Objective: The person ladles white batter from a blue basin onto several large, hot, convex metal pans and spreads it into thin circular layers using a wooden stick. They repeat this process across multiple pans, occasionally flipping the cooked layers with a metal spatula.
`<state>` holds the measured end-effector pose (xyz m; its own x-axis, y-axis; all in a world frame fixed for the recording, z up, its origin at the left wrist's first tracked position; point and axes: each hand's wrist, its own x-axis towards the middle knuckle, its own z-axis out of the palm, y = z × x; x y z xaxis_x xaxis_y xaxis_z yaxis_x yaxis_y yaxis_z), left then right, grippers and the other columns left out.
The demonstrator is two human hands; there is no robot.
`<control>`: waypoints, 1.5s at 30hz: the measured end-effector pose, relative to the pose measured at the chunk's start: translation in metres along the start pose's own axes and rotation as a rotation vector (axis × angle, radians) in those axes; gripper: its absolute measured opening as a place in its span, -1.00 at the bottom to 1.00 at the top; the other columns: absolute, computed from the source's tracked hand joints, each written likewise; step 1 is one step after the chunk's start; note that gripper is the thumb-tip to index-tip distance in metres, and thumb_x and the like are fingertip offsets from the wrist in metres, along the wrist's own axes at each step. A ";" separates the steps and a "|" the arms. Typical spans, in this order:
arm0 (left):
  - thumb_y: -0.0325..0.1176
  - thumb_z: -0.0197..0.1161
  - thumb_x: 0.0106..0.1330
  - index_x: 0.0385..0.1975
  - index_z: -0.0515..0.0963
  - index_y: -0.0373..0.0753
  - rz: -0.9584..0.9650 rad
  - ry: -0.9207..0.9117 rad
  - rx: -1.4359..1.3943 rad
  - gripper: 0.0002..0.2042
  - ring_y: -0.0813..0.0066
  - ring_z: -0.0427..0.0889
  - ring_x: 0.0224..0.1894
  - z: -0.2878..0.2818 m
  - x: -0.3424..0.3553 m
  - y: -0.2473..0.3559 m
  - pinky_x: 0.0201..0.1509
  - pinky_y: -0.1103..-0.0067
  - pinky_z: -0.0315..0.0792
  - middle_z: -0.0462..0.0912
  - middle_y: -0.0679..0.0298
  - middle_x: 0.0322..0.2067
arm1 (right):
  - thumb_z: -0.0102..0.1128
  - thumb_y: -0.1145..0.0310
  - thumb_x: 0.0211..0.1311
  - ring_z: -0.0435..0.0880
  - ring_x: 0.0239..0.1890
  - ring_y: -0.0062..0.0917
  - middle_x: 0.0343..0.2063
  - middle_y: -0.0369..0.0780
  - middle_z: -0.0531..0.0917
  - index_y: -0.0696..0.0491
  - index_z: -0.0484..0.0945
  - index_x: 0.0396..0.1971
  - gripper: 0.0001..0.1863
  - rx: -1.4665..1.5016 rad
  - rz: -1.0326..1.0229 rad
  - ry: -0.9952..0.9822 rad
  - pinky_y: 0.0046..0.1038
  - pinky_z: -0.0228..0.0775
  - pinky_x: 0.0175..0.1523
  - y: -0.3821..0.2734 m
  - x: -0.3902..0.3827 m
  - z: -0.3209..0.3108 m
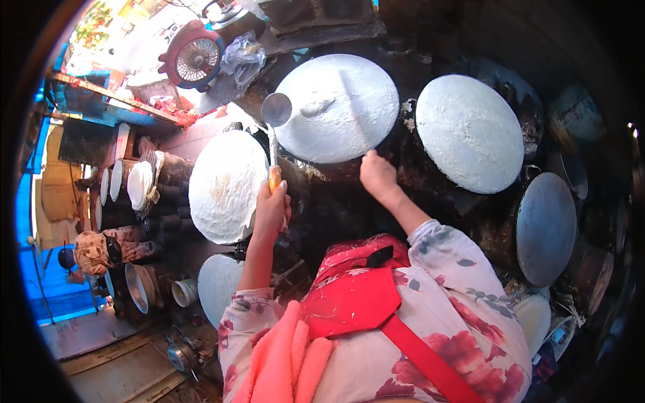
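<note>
In my left hand is the orange wooden handle of a round-headed metal ladle. Its grey head hangs over the left rim of a large round griddle coated with white batter. A pale raised lump lies on that coating. My right hand is a closed fist at the griddle's near edge. From it a thin stick, smeared by motion, reaches across the white surface. Left of my left hand sits another white-coated griddle.
More round griddles surround me: a white-coated one at right, a bare grey one beyond, and a pale one at lower left. A red fan and plastic bag stand far left. Another person is at left.
</note>
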<state>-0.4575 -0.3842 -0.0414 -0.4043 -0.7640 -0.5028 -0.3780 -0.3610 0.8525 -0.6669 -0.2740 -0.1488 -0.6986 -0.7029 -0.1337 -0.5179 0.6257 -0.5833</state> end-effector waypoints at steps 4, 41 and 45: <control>-0.26 0.05 0.33 -0.29 0.26 -0.16 -0.064 -0.011 0.019 -0.84 0.61 0.32 -0.81 0.015 0.014 0.008 -0.84 0.64 0.17 0.35 0.37 -0.66 | -0.13 0.25 0.27 0.64 -0.31 -0.08 -0.43 0.06 0.63 0.16 0.41 -0.33 -0.74 0.089 -0.055 -0.175 -0.10 0.46 -0.18 -0.037 -0.011 0.039; -0.23 -0.15 0.45 0.11 0.19 -0.37 0.067 -0.079 -1.174 -0.62 0.73 0.27 -0.76 -0.177 -0.142 -0.026 -0.71 0.74 0.26 0.26 0.38 -0.61 | -0.09 0.19 0.28 0.59 -0.42 -0.01 -0.54 0.06 0.58 0.13 0.42 -0.38 -0.71 -0.199 -0.373 -0.231 -0.04 0.39 -0.30 -0.014 -0.005 -0.024; -0.24 -0.16 0.46 0.14 0.18 -0.38 0.091 -0.028 -1.210 -0.61 0.75 0.28 -0.77 -0.182 -0.154 -0.040 -0.72 0.76 0.27 0.27 0.39 -0.63 | -0.08 0.15 0.28 0.58 -0.40 0.01 -0.54 0.06 0.59 0.13 0.44 -0.38 -0.69 -0.128 -0.264 -0.109 -0.02 0.37 -0.29 0.009 0.004 -0.011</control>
<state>-0.2289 -0.3497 0.0281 -0.4128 -0.8060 -0.4241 0.6685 -0.5844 0.4599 -0.6799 -0.2678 -0.1455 -0.4776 -0.8749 -0.0803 -0.7375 0.4489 -0.5045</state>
